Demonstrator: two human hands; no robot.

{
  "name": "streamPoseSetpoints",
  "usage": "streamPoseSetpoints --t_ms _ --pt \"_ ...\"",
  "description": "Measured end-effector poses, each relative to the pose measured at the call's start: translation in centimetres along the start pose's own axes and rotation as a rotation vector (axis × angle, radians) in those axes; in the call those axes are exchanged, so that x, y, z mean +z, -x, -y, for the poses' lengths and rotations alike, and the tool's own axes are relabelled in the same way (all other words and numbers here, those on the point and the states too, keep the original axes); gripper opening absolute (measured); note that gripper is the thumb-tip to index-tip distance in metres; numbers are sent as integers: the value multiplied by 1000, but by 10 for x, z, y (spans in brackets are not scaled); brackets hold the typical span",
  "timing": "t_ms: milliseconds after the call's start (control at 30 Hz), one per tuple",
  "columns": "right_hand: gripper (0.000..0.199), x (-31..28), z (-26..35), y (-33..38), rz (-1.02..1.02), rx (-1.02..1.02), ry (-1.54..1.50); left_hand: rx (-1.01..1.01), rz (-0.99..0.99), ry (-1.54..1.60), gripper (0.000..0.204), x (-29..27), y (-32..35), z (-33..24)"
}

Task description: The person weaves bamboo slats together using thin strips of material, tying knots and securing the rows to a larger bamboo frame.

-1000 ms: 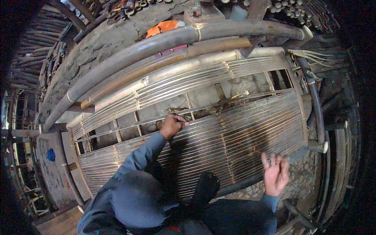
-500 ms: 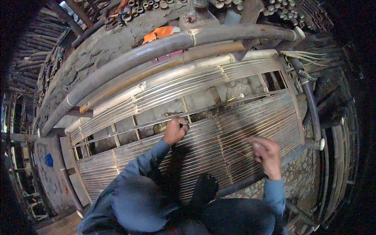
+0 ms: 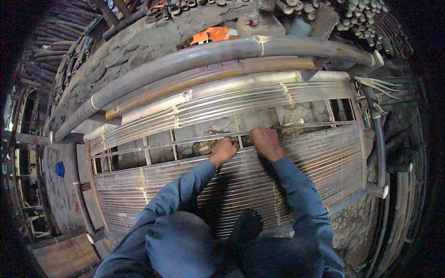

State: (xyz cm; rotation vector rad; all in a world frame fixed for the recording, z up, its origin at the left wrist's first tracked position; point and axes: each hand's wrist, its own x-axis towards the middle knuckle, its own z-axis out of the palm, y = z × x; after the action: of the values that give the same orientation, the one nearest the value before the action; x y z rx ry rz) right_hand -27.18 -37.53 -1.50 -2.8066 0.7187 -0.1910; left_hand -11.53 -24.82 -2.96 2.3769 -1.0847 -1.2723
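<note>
Both hands meet at the middle of a wide bamboo slat panel [image 3: 259, 180] that lies flat in front of the person. The left hand [image 3: 224, 150] is curled into a loose fist over a single thin bamboo strip [image 3: 306, 126] — the one running across the open gap of the panel — and the right hand [image 3: 267, 141] lies just beside it, fingers bent down over the same strip. The two hands are close together, nearly touching; whether either truly pinches the strip cannot be told, as the fingertips are hidden. Below the strip the slats are packed tight; above it, bare cross-pieces [image 3: 174, 144] show stony ground through the gap. Beyond the panel lie thick bamboo poles [image 3: 222, 51] side by side (long and curved by the lens). A dark shoe [image 3: 245, 227] rests on the lower slats — between the blue sleeves.
</note>
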Motion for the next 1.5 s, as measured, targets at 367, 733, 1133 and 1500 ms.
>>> streamPoseSetpoints --t_ms 367,733,1133,1500 --pt "17 21 26 -21 221 79 -32 144 51 292 17 12 -26 16" --pt "27 -34 -3 43 402 742 -1758 630 -376 506 13 -13 33 25" --pt "22 -28 7 49 -319 188 -665 365 22 867 11 -30 30 45" --pt "39 -333 -182 404 -1406 737 -1635 358 32 929 24 -26 27 26"
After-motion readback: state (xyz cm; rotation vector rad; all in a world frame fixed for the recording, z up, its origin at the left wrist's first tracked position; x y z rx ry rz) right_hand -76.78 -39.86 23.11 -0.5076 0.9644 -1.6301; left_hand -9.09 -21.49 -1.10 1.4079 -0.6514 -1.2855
